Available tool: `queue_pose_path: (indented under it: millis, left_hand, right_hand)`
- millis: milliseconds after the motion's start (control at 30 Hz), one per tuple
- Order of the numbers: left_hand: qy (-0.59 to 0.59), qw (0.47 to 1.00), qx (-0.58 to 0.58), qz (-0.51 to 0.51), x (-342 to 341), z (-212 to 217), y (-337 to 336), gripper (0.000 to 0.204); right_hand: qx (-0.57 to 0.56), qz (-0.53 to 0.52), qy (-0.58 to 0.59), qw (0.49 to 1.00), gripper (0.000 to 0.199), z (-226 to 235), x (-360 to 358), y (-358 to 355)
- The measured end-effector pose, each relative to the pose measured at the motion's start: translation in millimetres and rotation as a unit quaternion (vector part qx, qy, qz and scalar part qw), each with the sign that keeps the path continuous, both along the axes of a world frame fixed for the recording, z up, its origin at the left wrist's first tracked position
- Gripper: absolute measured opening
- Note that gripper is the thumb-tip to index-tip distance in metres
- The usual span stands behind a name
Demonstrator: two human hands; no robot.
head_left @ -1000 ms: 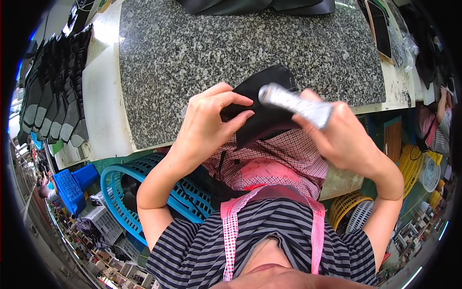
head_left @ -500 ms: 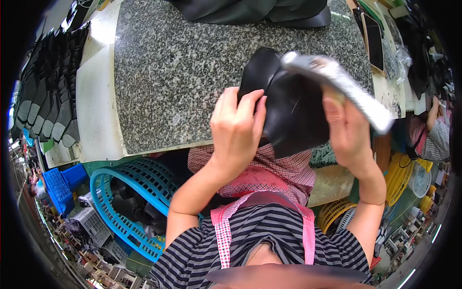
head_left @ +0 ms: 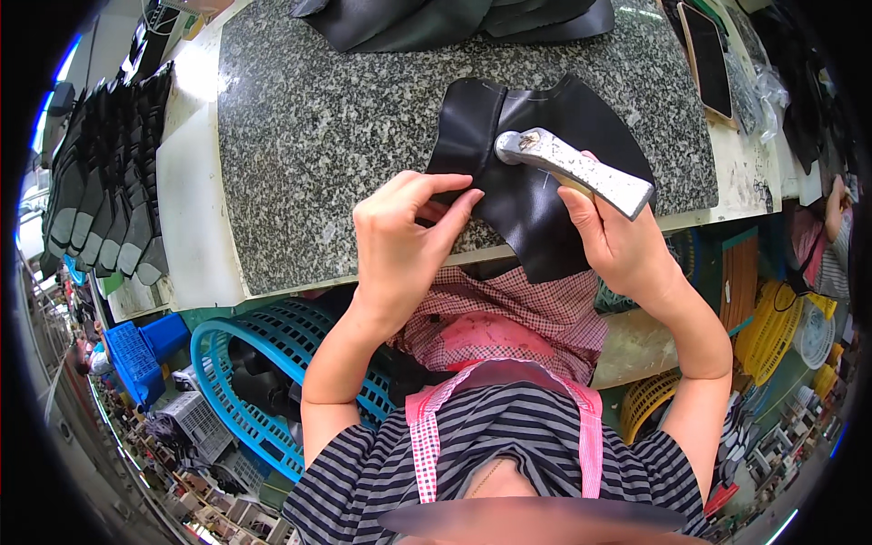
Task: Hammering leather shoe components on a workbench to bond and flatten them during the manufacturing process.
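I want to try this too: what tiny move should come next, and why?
Perhaps tap the seam lightly with the hammer: the right hand grips it with its round end close to that seam, and the left hand seems to pinch the black piece.

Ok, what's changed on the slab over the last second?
The black piece has moved farther onto the speckled slab and opened flatter; the hammer moved with it. The right hand still grips the hammer; the left hand stays at the piece's left side.
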State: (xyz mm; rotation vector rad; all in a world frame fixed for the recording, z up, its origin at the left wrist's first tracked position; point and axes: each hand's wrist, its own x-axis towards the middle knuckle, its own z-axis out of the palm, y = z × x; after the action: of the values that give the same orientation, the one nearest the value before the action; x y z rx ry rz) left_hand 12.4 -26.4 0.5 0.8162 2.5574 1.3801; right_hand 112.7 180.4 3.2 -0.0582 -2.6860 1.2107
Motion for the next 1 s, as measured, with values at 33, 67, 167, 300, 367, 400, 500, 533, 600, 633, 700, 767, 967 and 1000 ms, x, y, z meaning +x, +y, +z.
queue_pose_path:
  millis: [33,67,167,300,367,400,500,533,600,633,700,767,967,1000]
  left_hand:
    - [-0.039,0.999,-0.009,0.008,-1.1,1.8,0.7,0.019]
    - [-0.039,0.999,-0.013,0.006,-3.1,1.9,1.6,0.02]
    - [-0.07,0.996,-0.049,0.006,-7.4,9.9,0.8,0.019]
    - [-0.084,0.994,-0.067,-0.022,-19.8,9.2,-2.9,0.018]
    - [-0.089,0.992,-0.079,-0.035,-24.3,10.1,-3.8,0.019]
    - [-0.093,0.991,-0.088,-0.041,-25.8,11.2,-3.9,0.02]
    - [-0.096,0.988,-0.111,-0.044,-27.7,14.4,-4.0,0.021]
    - [-0.093,0.987,-0.123,-0.045,-27.8,14.9,-4.4,0.022]
    - [-0.091,0.986,-0.135,-0.043,-27.5,16.3,-4.7,0.023]
    - [-0.092,0.985,-0.139,-0.041,-27.1,17.5,-4.7,0.023]
    - [-0.093,0.985,-0.142,-0.04,-27.5,17.4,-4.4,0.024]
    - [-0.07,0.987,-0.128,-0.061,-28.9,15.5,-3.2,0.024]
    - [-0.071,0.986,-0.142,-0.049,-29.2,16.5,-5.7,0.023]
    - [-0.072,0.986,-0.141,-0.05,-28.7,16.3,-4.9,0.023]
  right_hand:
    - [0.0,0.006,0.012,1.0,0.022,1.3,-0.3,0.1]
    - [-0.002,0.003,0.011,1.0,0.022,2.9,0.0,0.3]
    - [-0.017,0.005,-0.02,1.0,0.02,4.2,-0.4,-1.1]
    - [-0.009,0.023,0.002,1.0,0.018,4.7,-0.7,-1.7]
    - [-0.01,0.024,-0.004,1.0,0.018,6.3,-0.3,-1.6]
    - [-0.014,0.024,-0.008,1.0,0.018,7.6,-0.7,-1.2]
    - [-0.008,0.023,-0.021,0.999,0.019,14.8,-3.2,4.9]
    - [0.001,0.021,-0.03,0.999,0.021,18.3,-5.1,7.0]
    - [0.016,0.044,0.007,0.999,0.022,26.8,-9.9,7.7]
    - [0.029,0.063,0.044,0.997,0.023,31.6,-12.6,7.3]
    - [0.012,0.03,0.045,0.998,0.02,39.9,-11.8,-2.8]
    - [-0.037,0.083,-0.006,0.996,0.015,37.9,-10.8,-7.5]
    - [-0.043,0.018,0.017,0.999,0.014,44.4,-21.4,-13.4]
    - [-0.03,0.04,0.033,0.998,0.013,36.2,-18.5,-13.7]
